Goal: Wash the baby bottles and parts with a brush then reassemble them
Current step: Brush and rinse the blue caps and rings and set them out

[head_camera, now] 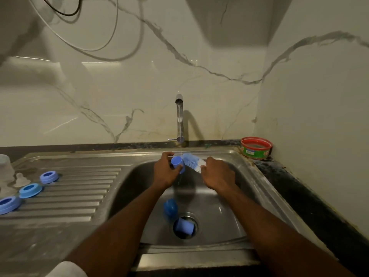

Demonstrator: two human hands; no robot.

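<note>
The left hand (166, 170) grips a small blue cap (177, 163) under the thin stream from the tap (180, 118), while the right hand (216, 172) just beside it holds the bottle brush (192, 161), bristles touching the cap. Below both hands, two more blue caps (170, 207) lie in the sink (229, 220); three blue rings (30, 190) sit on the draining board well off to the left hand's side

Lying in stainless steel sink basin (223, 198): two blue plastic bottle caps (170, 207) (184, 226), one sitting over the drain. Resting on ribbed drainboard (79, 188) left of basin: three blue screw rings (49, 177) (30, 190) (8, 203). Standing behind basin: chrome tap (179, 120). Sitting at right rear corner: round tub (256, 147).
</note>
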